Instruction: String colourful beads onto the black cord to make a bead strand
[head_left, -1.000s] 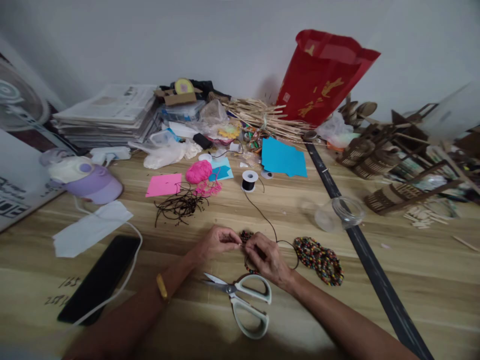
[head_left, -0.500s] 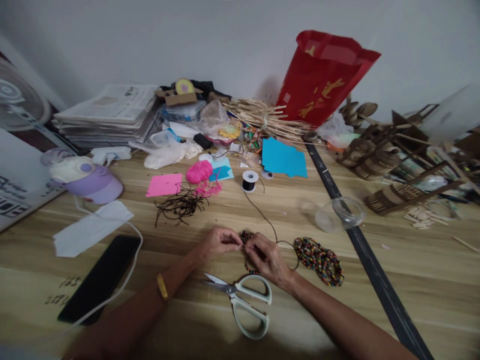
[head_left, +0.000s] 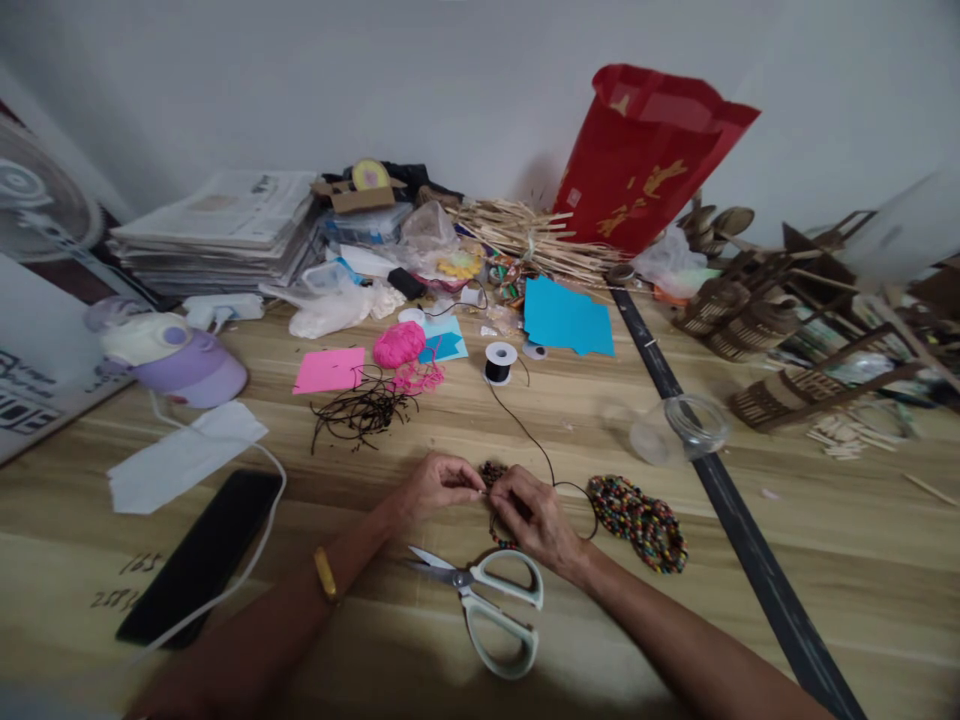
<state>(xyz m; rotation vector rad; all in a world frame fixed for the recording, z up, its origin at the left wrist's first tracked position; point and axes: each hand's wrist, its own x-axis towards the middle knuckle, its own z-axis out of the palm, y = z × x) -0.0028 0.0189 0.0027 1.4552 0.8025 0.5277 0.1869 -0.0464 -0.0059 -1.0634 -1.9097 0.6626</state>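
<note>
My left hand (head_left: 444, 482) is pinched at the fingertips, close to my right hand (head_left: 529, 508), which is also closed in a pinch. A thin black cord (head_left: 534, 438) runs from a white spool of black cord (head_left: 499, 365) down to my right hand and loops out beside it. Small dark beads (head_left: 492, 472) show between and behind the hands, with a string of coloured beads (head_left: 504, 538) below the right one. The exact spot where the fingertips meet the cord is too small to make out. Scissors with pale handles (head_left: 480, 592) lie slightly apart just below the hands.
A coil of multicoloured bead strings (head_left: 637, 522) lies right of my hands. Cut black cords (head_left: 363, 408), pink yarn (head_left: 399, 344) and blue paper (head_left: 568, 316) lie farther back. At left are a phone (head_left: 199, 560) and a white cable (head_left: 262, 540); a clear container (head_left: 679, 428) stands right.
</note>
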